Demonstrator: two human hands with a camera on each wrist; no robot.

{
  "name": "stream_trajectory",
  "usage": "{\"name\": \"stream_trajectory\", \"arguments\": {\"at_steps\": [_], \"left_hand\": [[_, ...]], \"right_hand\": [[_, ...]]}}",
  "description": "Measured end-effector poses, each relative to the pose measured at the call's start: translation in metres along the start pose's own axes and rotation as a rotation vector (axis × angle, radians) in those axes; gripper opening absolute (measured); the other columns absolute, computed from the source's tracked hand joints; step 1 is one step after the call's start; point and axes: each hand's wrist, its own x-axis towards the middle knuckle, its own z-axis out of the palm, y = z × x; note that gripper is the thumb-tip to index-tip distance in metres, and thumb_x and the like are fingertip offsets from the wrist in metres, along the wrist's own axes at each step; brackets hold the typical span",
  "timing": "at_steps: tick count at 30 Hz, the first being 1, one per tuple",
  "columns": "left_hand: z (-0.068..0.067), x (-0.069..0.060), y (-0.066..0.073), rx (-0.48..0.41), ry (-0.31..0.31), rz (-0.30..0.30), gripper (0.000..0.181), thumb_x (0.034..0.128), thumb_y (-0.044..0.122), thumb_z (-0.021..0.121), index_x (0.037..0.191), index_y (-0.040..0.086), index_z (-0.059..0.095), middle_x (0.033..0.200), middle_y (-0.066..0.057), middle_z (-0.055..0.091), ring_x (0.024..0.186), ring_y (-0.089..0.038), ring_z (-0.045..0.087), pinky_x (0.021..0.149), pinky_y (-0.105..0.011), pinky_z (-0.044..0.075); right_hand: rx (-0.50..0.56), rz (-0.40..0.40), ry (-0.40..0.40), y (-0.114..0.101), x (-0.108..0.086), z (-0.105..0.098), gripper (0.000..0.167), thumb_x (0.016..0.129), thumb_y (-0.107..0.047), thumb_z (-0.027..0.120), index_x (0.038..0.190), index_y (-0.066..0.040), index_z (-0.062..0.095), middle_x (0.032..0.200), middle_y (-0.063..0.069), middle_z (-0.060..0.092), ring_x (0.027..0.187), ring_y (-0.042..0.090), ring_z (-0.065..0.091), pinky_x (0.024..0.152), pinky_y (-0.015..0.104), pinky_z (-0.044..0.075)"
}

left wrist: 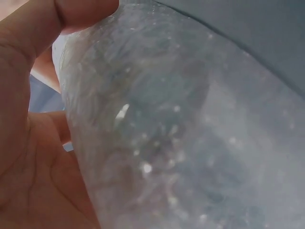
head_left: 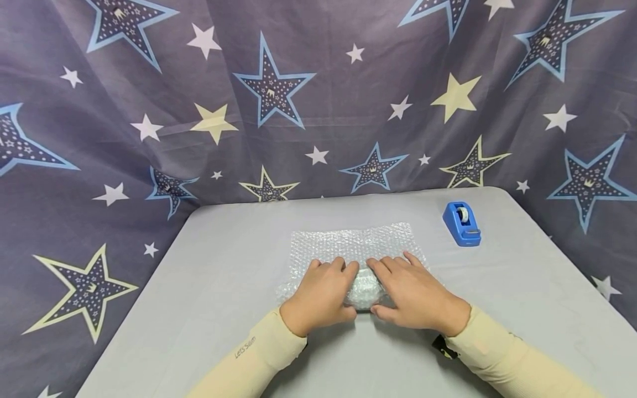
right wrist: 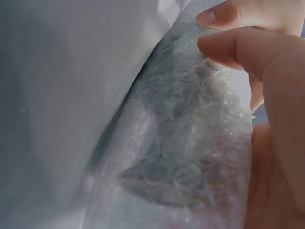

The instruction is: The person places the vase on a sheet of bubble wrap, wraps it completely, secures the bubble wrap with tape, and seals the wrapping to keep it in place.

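From my remote seat I see the left hand (head_left: 323,293), its grip curled round the left end of the bubble wrap roll (head_left: 364,290), which rests on the surface (head_left: 214,260). A flat sheet (head_left: 348,241) spreads beyond the roll. The right hand (head_left: 415,293) likewise grasps the roll's right end. Beyond the roll, to its right, stands the tape dispenser (head_left: 460,224). I judge uneven pressure could skew the roll, hard squeezing could pop bubbles, and letting go could unwind it.

Lettering (head_left: 245,347) at lower left of the frame — the left sleeve (head_left: 251,359) reads "LETS", then a second word — too blurred.
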Motion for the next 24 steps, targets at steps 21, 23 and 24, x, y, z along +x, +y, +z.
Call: {"name": "stream_trajectory", "arguments": {"at_steps": [21,23,24], "left_hand": [[0.0041,0.0021,-0.0025,-0.010,0.041,0.010,0.070,0.0638,0.046,0.077,0.124,0.013,0.062,0.091,-0.002,0.066,0.074,-0.018,0.063,0.061,-0.036,0.035],[0.0039,0.0019,-0.0027,-0.012,0.045,0.011,0.069,0.0636,0.046,0.077,0.123,0.013,0.063,0.090,-0.002,0.066,0.074,-0.018,0.063,0.061,-0.036,0.035],[0.0038,0.0018,-0.0027,-0.012,0.047,0.013,0.069,0.0635,0.046,0.077,0.123,0.013,0.063,0.090,-0.002,0.066,0.074,-0.018,0.063,0.061,-0.036,0.035]], "right_hand": [[0.006,-0.010,0.018,0.0051,0.0005,0.0023,0.092,0.078,-0.059,0.079,0.147,-0.007,0.050,0.125,0.009,0.064,0.114,0.028,0.065,0.106,0.067,0.042],[0.006,-0.013,0.022,0.0053,0.0005,0.0023,0.091,0.078,-0.059,0.079,0.147,-0.007,0.050,0.123,0.008,0.064,0.113,0.027,0.065,0.105,0.067,0.043],[0.004,-0.014,0.023,0.0054,0.0005,0.0022,0.091,0.078,-0.059,0.079,0.147,-0.008,0.050,0.123,0.007,0.064,0.113,0.026,0.065,0.105,0.067,0.043]]}}
